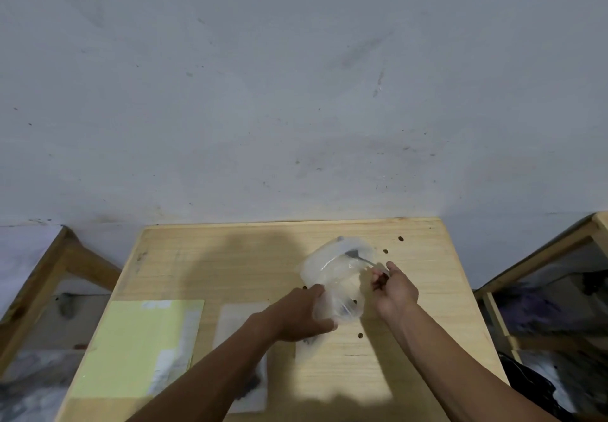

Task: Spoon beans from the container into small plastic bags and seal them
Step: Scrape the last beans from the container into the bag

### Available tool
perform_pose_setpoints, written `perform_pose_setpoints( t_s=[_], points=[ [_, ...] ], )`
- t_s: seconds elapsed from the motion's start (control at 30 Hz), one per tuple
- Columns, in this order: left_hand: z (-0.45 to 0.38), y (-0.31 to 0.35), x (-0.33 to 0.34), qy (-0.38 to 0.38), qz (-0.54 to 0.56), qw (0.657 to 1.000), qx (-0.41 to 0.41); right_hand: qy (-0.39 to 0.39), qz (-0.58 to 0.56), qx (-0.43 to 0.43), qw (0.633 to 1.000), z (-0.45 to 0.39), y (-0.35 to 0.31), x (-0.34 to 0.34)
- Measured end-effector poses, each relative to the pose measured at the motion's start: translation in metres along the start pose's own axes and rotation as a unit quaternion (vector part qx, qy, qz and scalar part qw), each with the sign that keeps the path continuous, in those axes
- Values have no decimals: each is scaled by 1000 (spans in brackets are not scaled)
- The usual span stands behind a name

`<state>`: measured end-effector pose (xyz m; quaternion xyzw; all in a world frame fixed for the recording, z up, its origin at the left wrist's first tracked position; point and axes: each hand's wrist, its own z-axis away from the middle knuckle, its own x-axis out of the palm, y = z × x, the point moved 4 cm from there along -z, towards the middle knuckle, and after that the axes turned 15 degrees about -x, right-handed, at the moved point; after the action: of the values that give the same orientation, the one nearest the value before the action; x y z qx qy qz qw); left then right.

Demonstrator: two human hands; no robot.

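**Spooning into the bag**

Nearest, the left hand (297,314) has its grip clenched on a small plastic bag (340,301) above the table (411,356). The right hand (394,291) grasps a spoon (358,257) reaching the clear container (332,263) beyond. Best keep the bag mouth wide and close; loose beans (385,251) lie farther out.

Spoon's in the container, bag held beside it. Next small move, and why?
Probably lift the spoon out of the clear container and tip it into the small plastic bag. The right hand holds the spoon's handle with its bowl inside the container, and the left hand holds the bag just below. Loose beans on the table suggest moving slowly.
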<state>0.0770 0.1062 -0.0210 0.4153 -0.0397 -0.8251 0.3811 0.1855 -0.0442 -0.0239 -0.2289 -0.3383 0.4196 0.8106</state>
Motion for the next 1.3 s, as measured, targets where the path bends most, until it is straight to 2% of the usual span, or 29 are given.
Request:
perform_pose_setpoints(
  t_s=[0.17, 0.4, 0.6, 0.83, 0.97, 1.07, 1.13, 1.2, 1.3],
  points=[
    [0, -1, -11, 36, 16, 999, 3, -21, -37, -25, 999, 8, 0, 7],
    [2, -2, -8, 41, 26, 999, 4, -15, -50, -58, 997, -1, 7, -7],
    [6, -1, -10, 48, 16, 999, 8, -75, -5, -101, 992, -7, 3, -19],
    [7, -2, -12, 44, 12, 999, 16, -83, 23, -90, 992, -13, 5, -16],
    [9, -1, -15, 48, 23, 998, 15, -93, 111, -102, 984, -13, 7, -21],
    [11, 2, -17, 43, 19, 999, 4, -88, 151, -76, 982, -15, 14, -25],
    [12, 3, -14, 26, 13, 1000, -1, -75, 200, -108, 971, -17, 13, -25],
    [12, 3, -10, 11, 0, 1000, 2, -64, 293, -185, 936, -19, 5, -23],
    [14, 6, -8, 53, -118, 991, 20, -82, 362, -249, 895, -18, 0, -14]
  ],
)
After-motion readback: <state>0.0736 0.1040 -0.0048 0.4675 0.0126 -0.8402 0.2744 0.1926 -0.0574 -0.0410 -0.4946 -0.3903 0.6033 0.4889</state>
